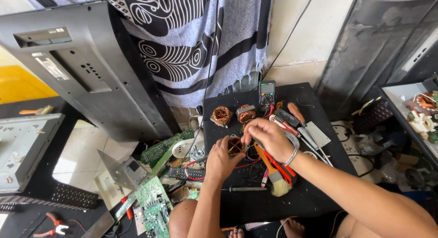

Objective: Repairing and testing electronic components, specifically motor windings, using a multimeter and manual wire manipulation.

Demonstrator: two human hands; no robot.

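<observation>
Brush lies nearest on the black table, just right of a screwdriver. Left hand curls its fingers shut round a copper coil; right hand pinches down at the coil's top edge. Beyond sit two more coils, then a multimeter.

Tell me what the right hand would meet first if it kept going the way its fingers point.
The right hand points left and down at the small copper-wound coil that the left hand holds. It would likely press into that coil first; contact may exist already.
</observation>
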